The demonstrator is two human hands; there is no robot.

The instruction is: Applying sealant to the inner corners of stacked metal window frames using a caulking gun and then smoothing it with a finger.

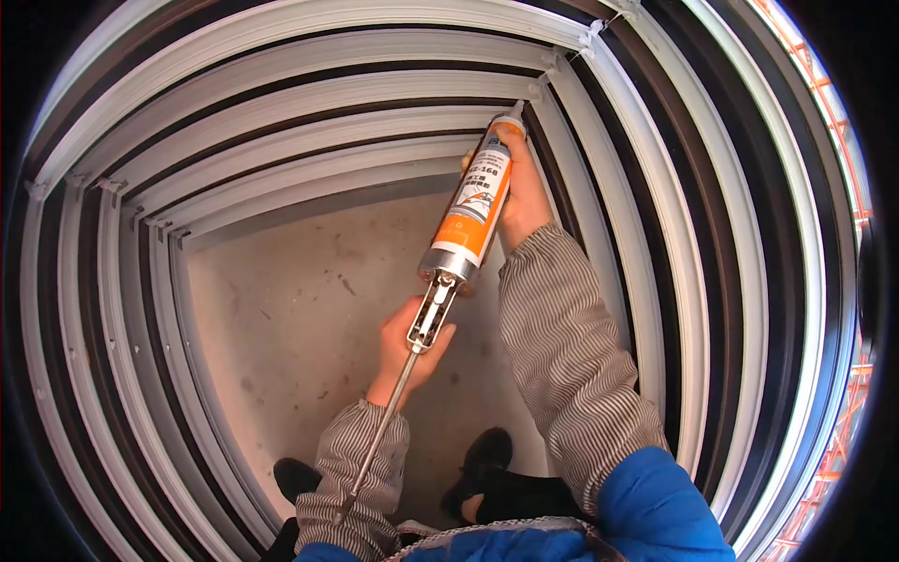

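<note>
A caulking gun (433, 314) with a metal frame slants up and to the right in front of me, its long rod (382, 433) reaching back over my left sleeve. Loaded in it is an orange and white sealant cartridge (475, 199). My left hand (401, 351) is closed under the rear of the gun, the grip itself hidden behind the metal frame. Further forward, my right hand (524, 192) wraps the front of the cartridge from the right. The nozzle (518, 109) points at the far right inner corner of the stacked white frames (538, 89); contact cannot be made out.
White rectangular frames with dark strips between them rise in layers on the left, far and right sides. Grey floor (300, 309) with dark marks lies inside them. My dark shoes (487, 454) stand within this enclosure. Orange latticework (847, 412) shows beyond the right side.
</note>
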